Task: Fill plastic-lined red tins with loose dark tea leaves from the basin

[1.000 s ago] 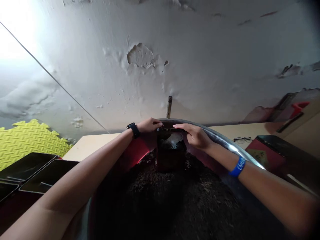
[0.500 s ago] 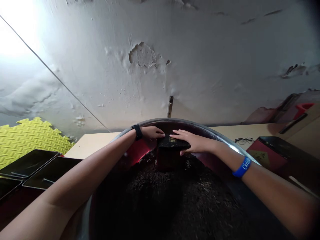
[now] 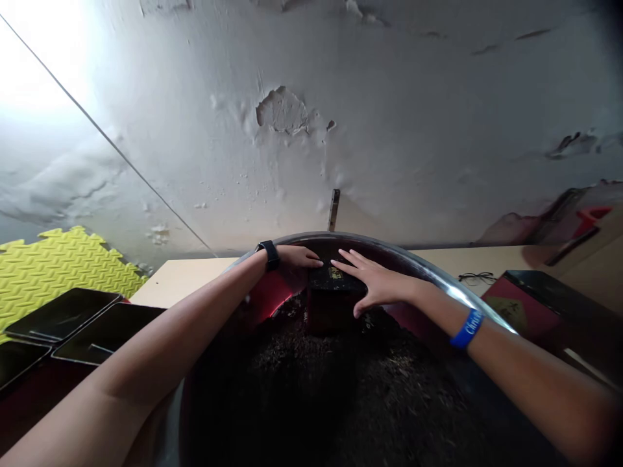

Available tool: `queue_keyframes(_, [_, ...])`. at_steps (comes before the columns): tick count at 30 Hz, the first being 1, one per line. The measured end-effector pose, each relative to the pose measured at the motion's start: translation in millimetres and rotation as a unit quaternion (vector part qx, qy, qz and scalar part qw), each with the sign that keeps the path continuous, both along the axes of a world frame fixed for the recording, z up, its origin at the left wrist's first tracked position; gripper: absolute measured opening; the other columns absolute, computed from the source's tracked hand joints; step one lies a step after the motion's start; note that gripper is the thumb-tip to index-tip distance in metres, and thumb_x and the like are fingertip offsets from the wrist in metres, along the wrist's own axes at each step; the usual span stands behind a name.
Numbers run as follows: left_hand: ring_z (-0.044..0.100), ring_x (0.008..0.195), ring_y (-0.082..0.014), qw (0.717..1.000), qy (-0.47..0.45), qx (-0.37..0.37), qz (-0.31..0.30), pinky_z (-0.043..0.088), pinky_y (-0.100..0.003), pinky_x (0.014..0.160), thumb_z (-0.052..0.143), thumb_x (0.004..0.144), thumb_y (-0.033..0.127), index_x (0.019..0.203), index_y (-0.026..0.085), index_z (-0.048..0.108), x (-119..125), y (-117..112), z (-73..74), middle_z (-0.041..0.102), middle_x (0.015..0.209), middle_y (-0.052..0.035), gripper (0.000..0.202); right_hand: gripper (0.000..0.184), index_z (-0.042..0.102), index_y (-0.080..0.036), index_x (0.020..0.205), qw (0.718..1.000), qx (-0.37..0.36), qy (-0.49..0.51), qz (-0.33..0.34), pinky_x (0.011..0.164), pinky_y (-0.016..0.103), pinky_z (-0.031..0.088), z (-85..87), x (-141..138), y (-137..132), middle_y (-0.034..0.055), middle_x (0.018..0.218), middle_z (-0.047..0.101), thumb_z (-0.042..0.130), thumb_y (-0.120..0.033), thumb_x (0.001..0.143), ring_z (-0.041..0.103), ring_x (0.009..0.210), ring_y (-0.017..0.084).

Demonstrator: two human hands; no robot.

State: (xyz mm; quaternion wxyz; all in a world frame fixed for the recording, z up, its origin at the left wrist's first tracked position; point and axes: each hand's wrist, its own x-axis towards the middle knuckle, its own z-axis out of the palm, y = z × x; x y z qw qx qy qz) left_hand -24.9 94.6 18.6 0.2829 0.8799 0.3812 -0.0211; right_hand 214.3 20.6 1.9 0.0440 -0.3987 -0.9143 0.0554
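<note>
A box [image 3: 335, 311] with a dark lid and gold lettering stands in a large round metal basin [image 3: 438, 285], its lower part in dark, loose, leaf-like material [image 3: 403, 376]. My left hand [image 3: 296, 256], a black watch on its wrist, is at the box's far left corner; its thumb reaches the lid edge and the other fingers are partly hidden. Over the lid's right side, my right hand [image 3: 384, 279] has its fingers spread, the thumb down beside the box. A blue wristband [image 3: 467, 329] circles the right wrist.
Several dark-topped boxes [image 3: 73, 314] stand at the left by a yellow foam mat [image 3: 58, 272]. On the right are eyeglasses [image 3: 476, 279] and a red box with a dark top [image 3: 535, 301]. A wall with peeling paint [image 3: 282, 110] rises behind the pale table [image 3: 185, 275].
My right hand's fingers have spread wider, and its thumb has dropped away from the lid edge. My left hand stays at the box corner. The view has shifted slightly.
</note>
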Motion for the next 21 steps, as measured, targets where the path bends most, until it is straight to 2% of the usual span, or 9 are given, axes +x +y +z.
queue_keyframes(2, [0.051,0.079,-0.0131,1.0,-0.008,-0.009,-0.004,0.037,-0.02,0.068,0.041,0.077,0.056,0.103,0.015,0.057,-2,0,0.1,0.061,0.095,-0.0026,0.051,0.1,0.002,-0.035,0.138,0.999,0.026,0.02,0.007,0.104,0.05,0.016,10.2,-3,-4,-0.0017,0.146,-0.005,0.056,-0.066,0.06,-0.001,0.132,0.031])
queue_keyframes(4, [0.051,0.081,-0.0134,0.999,-0.021,-0.019,-0.017,0.037,-0.021,0.072,0.041,0.078,0.056,0.103,0.016,0.057,-4,0,-0.6,0.061,0.097,-0.0023,0.05,0.089,0.002,-0.033,0.139,0.994,0.09,0.067,-0.005,0.106,0.046,0.015,17.1,-9,-8,-0.0025,0.146,-0.001,0.048,-0.065,0.069,0.0,0.132,0.027])
queue_keyframes(6, [0.051,0.081,-0.0135,0.999,-0.03,-0.027,-0.022,0.037,-0.022,0.074,0.04,0.078,0.055,0.102,0.016,0.056,-5,1,-2.4,0.061,0.097,-0.0024,0.048,0.08,0.003,-0.031,0.139,0.984,0.148,0.099,-0.024,0.107,0.044,0.012,15.9,-15,-10,-0.003,0.146,0.0,0.041,-0.062,0.075,0.0,0.133,0.025])
queue_keyframes(7, [0.051,0.081,-0.0136,0.999,-0.031,-0.026,-0.016,0.038,-0.022,0.074,0.04,0.079,0.054,0.101,0.016,0.056,-5,1,-3.7,0.061,0.096,-0.0029,0.047,0.076,0.005,-0.031,0.139,0.983,0.155,0.099,-0.028,0.107,0.044,0.011,11.8,-18,-9,-0.0029,0.146,0.001,0.038,-0.061,0.078,0.0,0.133,0.025])
queue_keyframes(11, [0.05,0.078,-0.013,0.999,-0.035,-0.02,0.018,0.039,-0.022,0.072,0.031,0.086,0.044,0.094,0.012,0.054,2,4,-11.3,0.059,0.092,-0.0056,0.04,0.061,0.013,-0.03,0.139,0.996,0.058,0.069,-0.017,0.106,0.046,0.014,-14.5,-22,0,-0.001,0.145,0.013,0.025,-0.057,0.085,0.009,0.132,0.024])
queue_keyframes(13, [0.05,0.077,-0.0126,0.998,-0.045,-0.032,0.021,0.04,-0.021,0.07,0.027,0.087,0.04,0.092,0.012,0.052,6,6,-14.8,0.058,0.091,-0.0059,0.038,0.065,0.014,-0.028,0.139,0.997,0.025,0.071,-0.021,0.106,0.044,0.016,-22.4,-20,3,0.0004,0.145,0.013,0.027,-0.059,0.083,0.009,0.132,0.023])
queue_keyframes(15, [0.049,0.076,-0.0127,0.998,-0.046,-0.045,0.023,0.041,-0.022,0.068,0.026,0.088,0.038,0.093,0.013,0.05,8,7,-16.8,0.057,0.091,-0.0059,0.035,0.077,0.011,-0.027,0.139,0.997,0.014,0.068,-0.021,0.107,0.043,0.016,-23.7,-19,4,0.0012,0.146,0.01,0.037,-0.064,0.076,0.007,0.133,0.024])
queue_keyframes(18, [0.048,0.079,-0.013,0.997,-0.061,-0.047,0.012,0.04,-0.023,0.071,0.027,0.088,0.035,0.091,0.013,0.049,7,7,-16.8,0.056,0.093,-0.0057,0.031,0.095,0.006,-0.027,0.14,0.999,0.01,0.047,-0.02,0.106,0.043,0.016,-20.7,-20,1,0.0023,0.146,0.006,0.049,-0.067,0.066,0.005,0.132,0.026])
queue_keyframes(21, [0.047,0.082,-0.0127,0.995,-0.082,-0.046,0.02,0.039,-0.022,0.076,0.029,0.088,0.03,0.088,0.012,0.049,5,4,-14.0,0.056,0.093,-0.005,0.028,0.098,0.007,-0.028,0.14,0.999,0.027,0.017,-0.041,0.105,0.047,0.014,-20.6,-22,0,0.0036,0.146,0.006,0.053,-0.066,0.062,0.004,0.132,0.029])
